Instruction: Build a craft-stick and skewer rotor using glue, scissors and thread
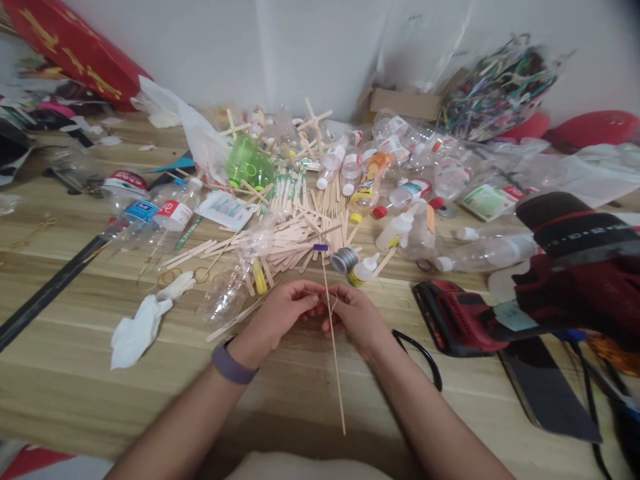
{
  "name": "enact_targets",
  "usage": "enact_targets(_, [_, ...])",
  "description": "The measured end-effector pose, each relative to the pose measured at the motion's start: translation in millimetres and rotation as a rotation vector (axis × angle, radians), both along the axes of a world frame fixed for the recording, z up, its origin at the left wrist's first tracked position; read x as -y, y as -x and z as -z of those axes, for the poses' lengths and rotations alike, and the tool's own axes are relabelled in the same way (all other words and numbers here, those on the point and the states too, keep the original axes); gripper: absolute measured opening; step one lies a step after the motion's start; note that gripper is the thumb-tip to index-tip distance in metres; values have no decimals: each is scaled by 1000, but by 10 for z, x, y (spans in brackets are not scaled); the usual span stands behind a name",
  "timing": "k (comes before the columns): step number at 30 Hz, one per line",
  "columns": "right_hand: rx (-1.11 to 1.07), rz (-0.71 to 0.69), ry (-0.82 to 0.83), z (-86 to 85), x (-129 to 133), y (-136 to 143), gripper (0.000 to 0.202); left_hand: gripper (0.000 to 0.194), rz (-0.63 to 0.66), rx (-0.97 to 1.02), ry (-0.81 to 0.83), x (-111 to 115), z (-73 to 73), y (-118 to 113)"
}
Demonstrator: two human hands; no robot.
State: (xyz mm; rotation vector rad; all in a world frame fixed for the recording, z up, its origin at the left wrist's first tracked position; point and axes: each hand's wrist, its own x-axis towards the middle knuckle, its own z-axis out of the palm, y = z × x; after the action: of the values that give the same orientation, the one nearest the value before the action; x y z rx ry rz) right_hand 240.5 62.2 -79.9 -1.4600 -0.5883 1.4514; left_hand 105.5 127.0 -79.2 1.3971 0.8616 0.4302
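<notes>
Both hands meet over the near middle of the wooden table. A long thin wooden stick [336, 360] runs between them, its lower end pointing toward me and a small purple piece [321, 247] at its far end. My left hand [295, 303], with a purple band on the wrist, has its thumb and fingers pinched near the stick. My right hand [353, 310] is closed around a thin wire loop [334, 303] beside the stick. The fingertips overlap, so what the left one pinches is too small to tell. Just beyond lies a spool of grey wire [345, 260].
Flat wooden sticks [290, 240] and plastic bottles [400, 147] spread across the back. A clear bottle [225, 293] and white tissue [140, 333] lie left. At right are a red and black power tool [460, 317], a phone [547, 387] and a black cable [425, 353].
</notes>
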Motion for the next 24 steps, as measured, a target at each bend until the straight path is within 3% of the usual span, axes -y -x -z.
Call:
enact_targets(8, [-14,8,17,10,-8,32,13,14,-37,-183,-522,72,-62,6])
enact_targets(13, [11,-4,12,35,3,40,9,18,27,-265,-733,154,-97,-9])
enact_targets(18, [120,-40,-43,44,-6,7,11,15,39,-321,-796,162,-115,-2])
enact_targets(24, [457,-136,-195,-81,25,-154,9,8,23,-341,-707,69,-109,46])
